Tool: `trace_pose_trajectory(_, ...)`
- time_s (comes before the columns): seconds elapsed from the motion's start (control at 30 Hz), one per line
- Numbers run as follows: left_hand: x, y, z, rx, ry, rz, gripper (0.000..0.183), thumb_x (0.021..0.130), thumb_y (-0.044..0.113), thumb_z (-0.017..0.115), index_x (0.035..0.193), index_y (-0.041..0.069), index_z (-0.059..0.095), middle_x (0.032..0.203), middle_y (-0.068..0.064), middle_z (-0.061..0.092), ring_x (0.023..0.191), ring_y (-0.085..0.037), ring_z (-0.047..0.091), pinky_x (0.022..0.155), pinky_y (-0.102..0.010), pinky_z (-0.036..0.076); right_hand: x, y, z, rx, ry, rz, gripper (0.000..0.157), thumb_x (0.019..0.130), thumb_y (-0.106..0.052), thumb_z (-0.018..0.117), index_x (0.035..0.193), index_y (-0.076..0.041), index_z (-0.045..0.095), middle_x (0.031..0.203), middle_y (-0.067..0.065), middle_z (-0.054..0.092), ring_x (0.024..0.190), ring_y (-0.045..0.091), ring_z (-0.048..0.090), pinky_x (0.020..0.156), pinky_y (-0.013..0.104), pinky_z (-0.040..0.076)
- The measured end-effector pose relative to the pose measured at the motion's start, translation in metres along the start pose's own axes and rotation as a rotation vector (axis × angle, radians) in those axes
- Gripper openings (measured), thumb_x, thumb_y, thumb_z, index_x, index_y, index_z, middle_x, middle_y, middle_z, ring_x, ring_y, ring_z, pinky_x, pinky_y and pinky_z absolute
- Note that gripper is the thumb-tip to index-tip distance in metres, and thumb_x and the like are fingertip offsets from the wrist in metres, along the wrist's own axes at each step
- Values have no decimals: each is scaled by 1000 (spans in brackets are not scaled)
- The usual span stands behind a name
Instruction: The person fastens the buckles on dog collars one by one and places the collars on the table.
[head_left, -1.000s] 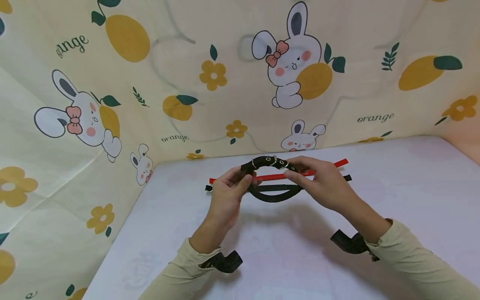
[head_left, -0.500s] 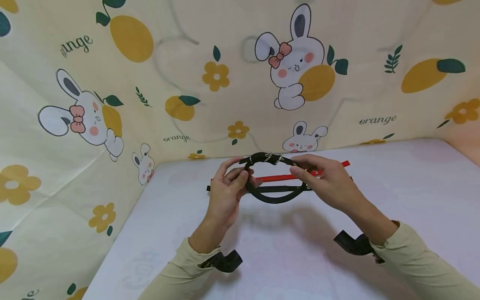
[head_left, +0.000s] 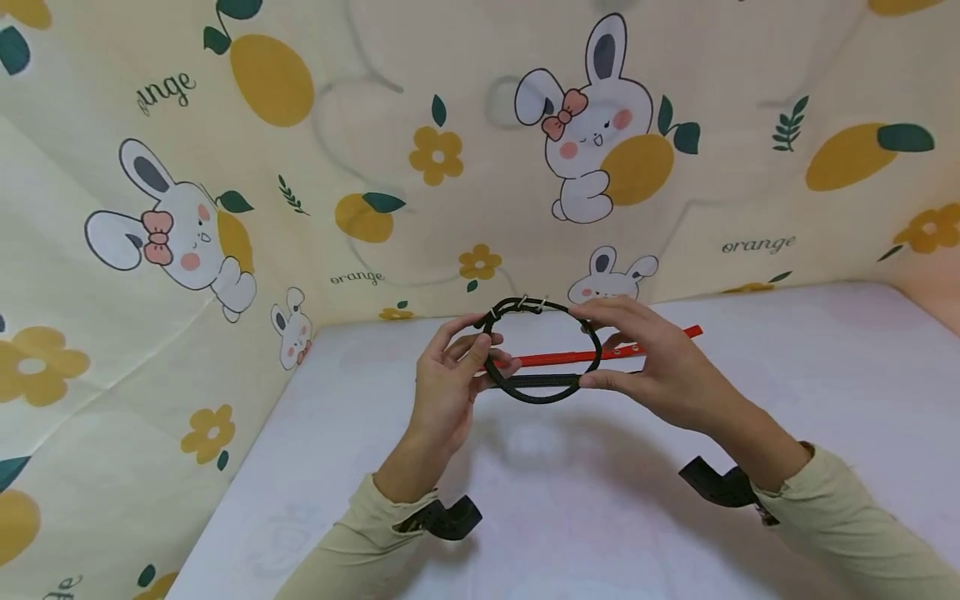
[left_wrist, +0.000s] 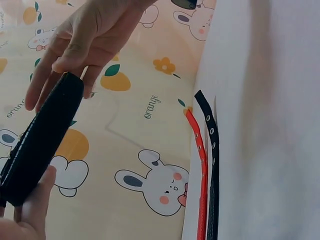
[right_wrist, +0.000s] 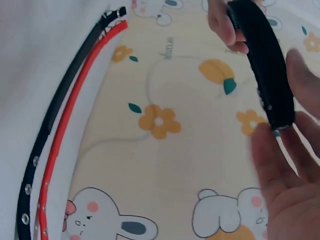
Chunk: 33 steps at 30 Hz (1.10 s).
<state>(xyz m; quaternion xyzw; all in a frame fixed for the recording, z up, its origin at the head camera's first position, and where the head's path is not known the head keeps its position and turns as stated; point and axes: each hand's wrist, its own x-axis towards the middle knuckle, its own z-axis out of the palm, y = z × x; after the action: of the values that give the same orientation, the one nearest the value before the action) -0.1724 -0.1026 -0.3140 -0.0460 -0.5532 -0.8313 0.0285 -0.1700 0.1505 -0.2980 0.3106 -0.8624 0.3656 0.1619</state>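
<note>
The collar (head_left: 538,400), closed into a black ring, is held up above the counter (head_left: 585,517) between two hands. The left hand (head_left: 448,387) has its grip pinching the ring's left side, thumb toward the viewer; the right hand (head_left: 656,367) holds the other side in a wider grip, fingers high and thumb low. Metal fittings (head_left: 542,305) sit at the top of the ring. Its opening frames parts of a red strap (head_left: 555,359) and a black strap (head_left: 543,381) (both lie behind it, near the counter's far edge). Each strap has eyelets along one end. Printed cloth (head_left: 465,200) hangs beyond.
</note>
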Motion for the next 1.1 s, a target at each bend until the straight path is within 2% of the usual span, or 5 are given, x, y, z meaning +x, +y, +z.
trace_pose_trajectory(0.1,0,-1,-1,13,3,-12,33,97,7,62,129,13,59,97,-5,72,76,-17,72,81,-43,60,-1,1,3,-17,13,-7,83,71,-22,89,144,-29,52,145,-5,52,131,14,50,93,20,51)
trace_pose_trajectory(0.3,2,-1,-5,24,3,-33,39,96,9,62,134,7,55,98,-6,72,81,-19,73,81,-44,60,2,5,7,22,11,51,88,68,-18,90,146,-27,50,143,1,58,141,29,45,111,57,39)
trace_pose_trajectory(0.63,5,2,-30,204,-217,-58,47,94,1,63,139,15,56,123,-15,66,108,-20,70,99,-34,54,5,14,22,108,53,127,84,64,-25,92,141,-23,57,140,1,60,107,16,70,92,5,45)
trace_pose_trajectory(0.83,7,4,-57,378,-409,-35,77,82,-7,75,149,15,46,140,-25,54,129,-37,56,95,-30,55,6,14,31,113,7,188,80,65,-34,90,138,-26,59,133,-2,64,105,18,69,87,24,52)
trace_pose_trajectory(1.1,10,4,-74,460,-335,34,73,78,-9,76,145,6,50,137,-25,55,123,-44,58,86,-27,58,14,13,44,144,-82,160,80,66,-31,90,139,-24,59,133,-2,65,113,20,67,92,39,56)
